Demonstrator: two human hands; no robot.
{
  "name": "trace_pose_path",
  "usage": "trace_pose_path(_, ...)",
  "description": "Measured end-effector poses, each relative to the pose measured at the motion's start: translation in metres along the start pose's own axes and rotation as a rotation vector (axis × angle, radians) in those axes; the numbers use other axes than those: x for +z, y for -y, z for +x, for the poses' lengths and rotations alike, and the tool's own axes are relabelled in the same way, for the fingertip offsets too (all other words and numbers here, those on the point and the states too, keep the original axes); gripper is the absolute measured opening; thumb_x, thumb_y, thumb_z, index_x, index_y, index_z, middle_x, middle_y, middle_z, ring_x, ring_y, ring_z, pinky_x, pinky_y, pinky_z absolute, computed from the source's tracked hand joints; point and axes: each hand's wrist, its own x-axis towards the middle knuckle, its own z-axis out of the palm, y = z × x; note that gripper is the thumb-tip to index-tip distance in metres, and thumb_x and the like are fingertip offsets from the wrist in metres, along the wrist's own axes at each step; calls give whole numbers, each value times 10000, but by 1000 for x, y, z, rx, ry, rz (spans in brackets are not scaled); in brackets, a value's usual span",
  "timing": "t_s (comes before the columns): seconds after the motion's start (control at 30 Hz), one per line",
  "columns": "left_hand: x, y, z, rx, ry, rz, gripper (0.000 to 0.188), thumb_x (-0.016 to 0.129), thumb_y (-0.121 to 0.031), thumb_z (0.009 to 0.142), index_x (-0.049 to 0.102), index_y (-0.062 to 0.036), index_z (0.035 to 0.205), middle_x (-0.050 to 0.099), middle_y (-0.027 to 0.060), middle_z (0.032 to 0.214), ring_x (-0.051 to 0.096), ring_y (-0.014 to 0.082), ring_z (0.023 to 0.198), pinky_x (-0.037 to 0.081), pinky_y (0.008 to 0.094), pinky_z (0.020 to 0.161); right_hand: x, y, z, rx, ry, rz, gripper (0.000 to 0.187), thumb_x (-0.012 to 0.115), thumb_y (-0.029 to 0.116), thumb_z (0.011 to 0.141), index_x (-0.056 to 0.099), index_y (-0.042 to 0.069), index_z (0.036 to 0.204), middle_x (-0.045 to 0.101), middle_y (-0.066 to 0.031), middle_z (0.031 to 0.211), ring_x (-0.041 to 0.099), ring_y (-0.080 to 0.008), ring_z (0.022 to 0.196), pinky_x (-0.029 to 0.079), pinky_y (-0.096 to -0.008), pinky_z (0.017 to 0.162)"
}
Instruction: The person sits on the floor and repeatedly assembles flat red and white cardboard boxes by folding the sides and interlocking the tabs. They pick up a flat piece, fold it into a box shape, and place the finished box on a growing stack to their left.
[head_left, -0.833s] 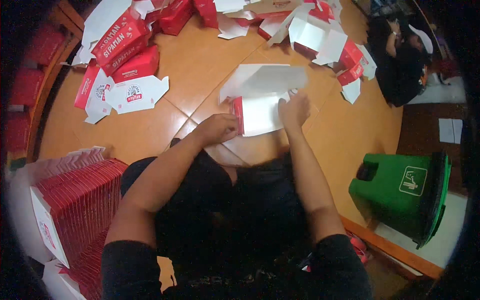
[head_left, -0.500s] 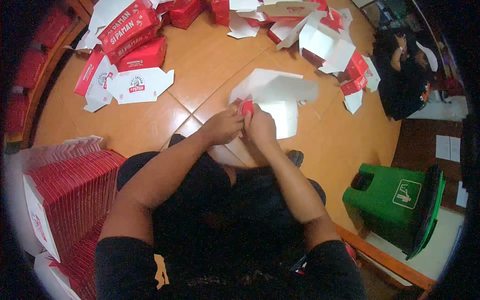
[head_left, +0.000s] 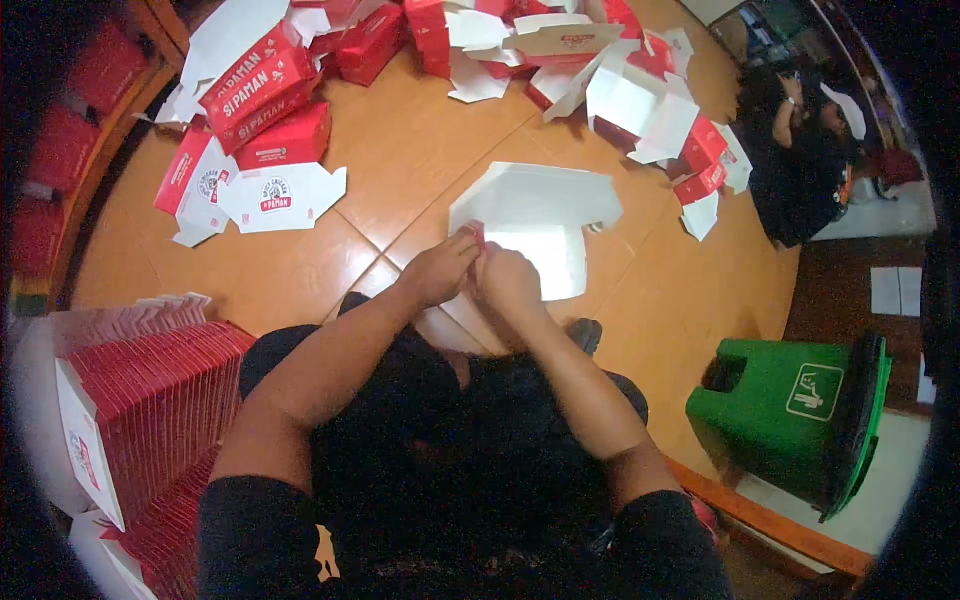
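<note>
In front of my knees is a red-and-white cardboard food box [head_left: 540, 258], its white inside facing up and its lid flap standing up on the far side. My left hand [head_left: 440, 273] pinches the box's near left corner, where a bit of red card shows between the hands. Close beside it, my right hand [head_left: 508, 278] has its fingers closed on the same corner. The fingertips and the folds under them are partly hidden.
Folded red-and-white boxes [head_left: 262, 85] lie heaped across the far floor. At my left stands a tall stack of flat red box blanks [head_left: 160, 400]. A green bin [head_left: 775, 410] is to the right. Another person [head_left: 795, 165] sits at the far right.
Both hands stay on the box corner and have drawn closer together over it, covering more of the red card. The lid flap has shifted slightly, and the whole view has tilted a little.
</note>
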Motion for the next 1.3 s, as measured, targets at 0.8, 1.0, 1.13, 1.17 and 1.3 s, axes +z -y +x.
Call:
trace_pose_path(0.8,14,-10,14,-386,-523,-37,337,308,-180,1014,466,7,1246,573,262,1122,560,424,1042,427,484,891,9,-86,-17,403,-346,459,416,403,85,871,508,50,1273,595,-294,1160,593,-459,1056,461,-516,932)
trace_pose_path(1.0,12,-13,13,-401,-440,-64,338,307,-179,1014,446,2,1264,558,257,1188,543,419,1111,412,463,948,19,-95,-10,415,-280,382,416,421,76,861,523,23,1260,642,-304,1016,630,-472,960,499,-518,868)
trace_pose_path(1.13,9,-29,15,-409,-456,-130,357,295,-197,1019,456,2,1268,541,256,1212,533,418,1123,403,457,961,22,-100,-9,402,-297,327,368,449,96,856,572,8,1191,658,-291,961,648,-461,913,515,-512,845)
trace_pose_path(1.17,6,-29,15,-450,-444,-141,366,292,-205,1020,459,9,1266,537,257,1217,530,420,1128,402,455,966,20,-98,-6,415,-282,329,327,463,101,854,604,-18,1124,655,-291,969,651,-450,917,517,-514,842)
trace_pose_path(1.3,4,-20,6,-455,-474,-137,407,287,-235,1027,468,39,1268,524,270,1245,513,422,1151,390,444,990,23,-91,-6,374,-417,372,334,499,182,878,625,-27,1107,652,-281,997,636,-452,959,498,-515,874)
